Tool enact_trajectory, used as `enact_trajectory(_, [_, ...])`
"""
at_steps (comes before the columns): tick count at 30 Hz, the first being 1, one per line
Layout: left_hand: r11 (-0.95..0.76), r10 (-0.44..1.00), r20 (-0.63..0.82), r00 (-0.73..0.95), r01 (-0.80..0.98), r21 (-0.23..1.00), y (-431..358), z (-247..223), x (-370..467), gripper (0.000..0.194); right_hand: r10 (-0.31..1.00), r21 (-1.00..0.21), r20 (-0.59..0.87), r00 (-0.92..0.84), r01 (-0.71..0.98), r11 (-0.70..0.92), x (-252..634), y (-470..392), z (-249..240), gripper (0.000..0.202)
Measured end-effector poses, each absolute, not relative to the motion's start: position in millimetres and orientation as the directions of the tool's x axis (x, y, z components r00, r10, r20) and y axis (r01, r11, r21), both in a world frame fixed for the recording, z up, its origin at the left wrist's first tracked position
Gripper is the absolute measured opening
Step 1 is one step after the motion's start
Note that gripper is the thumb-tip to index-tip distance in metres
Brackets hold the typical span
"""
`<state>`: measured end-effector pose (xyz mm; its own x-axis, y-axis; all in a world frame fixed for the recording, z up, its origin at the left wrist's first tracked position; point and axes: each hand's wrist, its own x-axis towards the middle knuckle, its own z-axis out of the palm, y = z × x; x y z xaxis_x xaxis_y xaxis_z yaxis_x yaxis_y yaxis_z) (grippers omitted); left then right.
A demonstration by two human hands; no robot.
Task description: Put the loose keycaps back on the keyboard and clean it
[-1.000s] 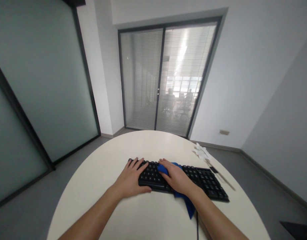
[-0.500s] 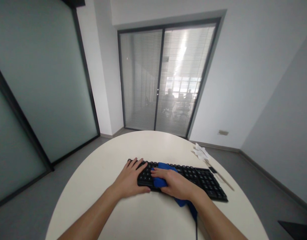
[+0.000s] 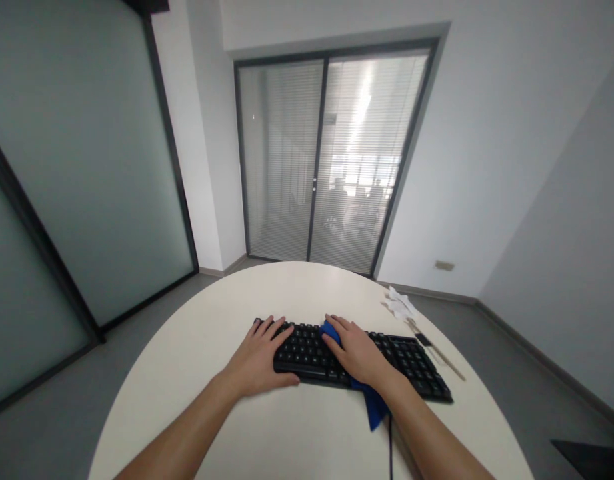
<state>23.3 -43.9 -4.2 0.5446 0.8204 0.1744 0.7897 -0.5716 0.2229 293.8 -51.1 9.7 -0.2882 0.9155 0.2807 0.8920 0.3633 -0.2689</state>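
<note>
A black keyboard (image 3: pixel 411 363) lies across the round white table (image 3: pixel 287 287). My left hand (image 3: pixel 259 360) rests flat on the keyboard's left end, fingers spread over the keys and thumb along the front edge. My right hand (image 3: pixel 357 350) presses a blue cloth (image 3: pixel 374 407) onto the keys near the middle of the keyboard. Most of the cloth is hidden under the palm; a corner shows at the fingertips and a tail hangs past the wrist onto the table.
A crumpled white tissue (image 3: pixel 399 305) and a thin brush-like stick (image 3: pixel 437 350) lie at the table's right edge behind the keyboard. A dark cable (image 3: pixel 389 447) runs toward me. Glass doors with blinds (image 3: pixel 327 160) stand beyond the table; seated people show behind them.
My right hand slid the blue cloth left toward my left hand, then back right and toward the far key rows. My left hand stayed put.
</note>
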Motion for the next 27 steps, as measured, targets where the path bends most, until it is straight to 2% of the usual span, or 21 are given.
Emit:
enact_trajectory(14, [-0.578,0.815,0.191,0.547,0.786,0.220,-42.7,-6.1,22.6,0.108,0.808,-0.330,0.273,-0.523,0.737,0.589,283.5,-65.7,23.3,0.048])
enact_trajectory(23, [-0.575,0.818,0.188,0.544,0.790,0.215,-45.1,-3.4,24.4,0.103,0.666,-0.403,0.250,-0.703,0.550,0.731,259.8,-85.1,40.7,0.041])
enact_trajectory(27, [-0.575,0.818,0.195,0.542,0.790,0.214,-43.8,-6.0,22.7,0.104,0.711,-0.387,0.261,-0.653,0.603,0.697,260.0,-82.6,41.4,0.037])
